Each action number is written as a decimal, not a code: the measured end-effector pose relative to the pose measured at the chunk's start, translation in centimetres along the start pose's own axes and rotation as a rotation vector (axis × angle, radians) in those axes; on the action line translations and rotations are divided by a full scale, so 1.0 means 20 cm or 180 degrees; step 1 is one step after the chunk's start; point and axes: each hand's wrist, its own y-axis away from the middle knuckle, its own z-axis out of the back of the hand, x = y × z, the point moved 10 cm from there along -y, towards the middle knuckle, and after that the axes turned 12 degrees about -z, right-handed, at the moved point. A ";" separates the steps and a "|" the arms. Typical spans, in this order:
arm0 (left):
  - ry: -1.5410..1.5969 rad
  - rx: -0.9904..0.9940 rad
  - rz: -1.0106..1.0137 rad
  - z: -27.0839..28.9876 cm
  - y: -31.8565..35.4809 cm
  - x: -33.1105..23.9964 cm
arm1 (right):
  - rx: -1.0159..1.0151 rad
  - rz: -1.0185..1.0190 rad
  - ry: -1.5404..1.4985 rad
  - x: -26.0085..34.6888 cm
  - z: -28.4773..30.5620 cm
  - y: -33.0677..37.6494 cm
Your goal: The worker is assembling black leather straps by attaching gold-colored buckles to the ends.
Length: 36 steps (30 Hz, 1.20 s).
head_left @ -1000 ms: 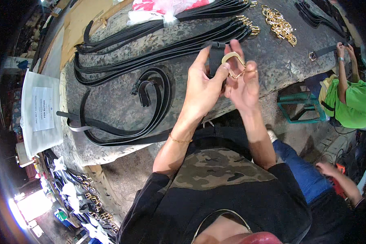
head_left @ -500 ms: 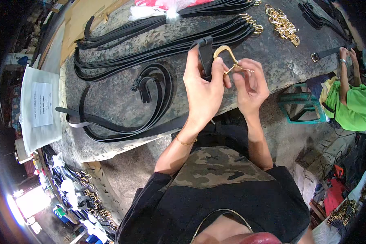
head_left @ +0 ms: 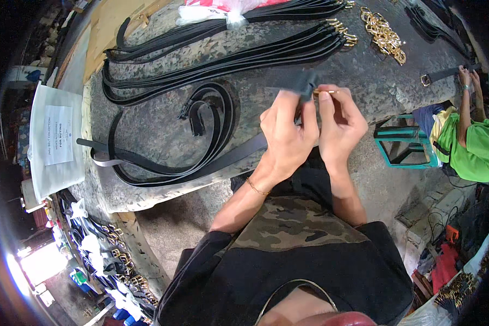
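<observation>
Both my hands are raised over the near edge of the table, close together. My left hand (head_left: 289,133) grips a black belt strap (head_left: 294,81), whose end is smeared by motion above the fingers. My right hand (head_left: 341,122) pinches a gold buckle (head_left: 328,91) between thumb and fingers, seen nearly edge-on. The buckle is right against the strap; whether it is threaded on it I cannot tell. Left of my hands, several black straps (head_left: 223,127) lie curled on the table.
Rows of black belts (head_left: 217,65) with gold buckles lie across the table (head_left: 364,81). Behind them are a gold buckle pile (head_left: 384,35) and a plastic bag (head_left: 223,11). At right, a co-worker's hands (head_left: 469,76) hold a belt beside a green stool (head_left: 405,142). A white sack (head_left: 57,179) hangs at left.
The buckle has turned from face-on to edge-on and now meets the strap. My left hand has rolled over and moved right, and the strap end has swung to lie across.
</observation>
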 end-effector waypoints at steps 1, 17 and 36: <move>-0.0113 0.0025 -0.0350 0.00 -0.02 -0.05 | 0.0045 0.0684 0.0537 0.11 -0.02 0.03; -0.0059 0.0072 -0.0029 -0.05 0.06 0.12 | 0.0347 0.0744 0.0723 0.07 -0.04 0.02; 0.0647 0.1272 0.1788 -0.08 -0.01 0.18 | 0.2036 0.1249 -0.0944 0.09 -0.12 -0.18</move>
